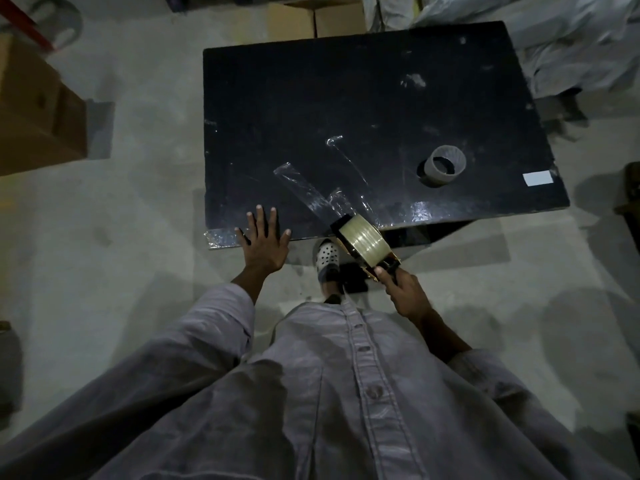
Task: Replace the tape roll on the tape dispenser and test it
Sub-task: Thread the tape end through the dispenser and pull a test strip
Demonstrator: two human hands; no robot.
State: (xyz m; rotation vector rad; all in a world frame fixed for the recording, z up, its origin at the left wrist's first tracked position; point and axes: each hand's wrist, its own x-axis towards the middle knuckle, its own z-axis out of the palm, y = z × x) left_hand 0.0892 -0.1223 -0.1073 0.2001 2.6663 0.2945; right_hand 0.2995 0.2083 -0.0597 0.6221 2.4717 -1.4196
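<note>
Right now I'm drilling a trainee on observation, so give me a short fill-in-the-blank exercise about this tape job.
1. The tape dispenser is gripped by the ____ hand.
2. The left hand lies flat with fingers ____ at the near edge of the black table.
3. The empty cardboard core rests on the ____.
4. Strips of clear tape are stuck to the ____.

Missing words: right; spread; table; table

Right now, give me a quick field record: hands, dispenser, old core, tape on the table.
left hand: open, flat on the near edge of the black table
right hand: gripping the tape dispenser handle
dispenser: full roll loaded, head at table's near edge
empty core: standing on table, right side
clear tape strips: stuck on the tabletop
</note>
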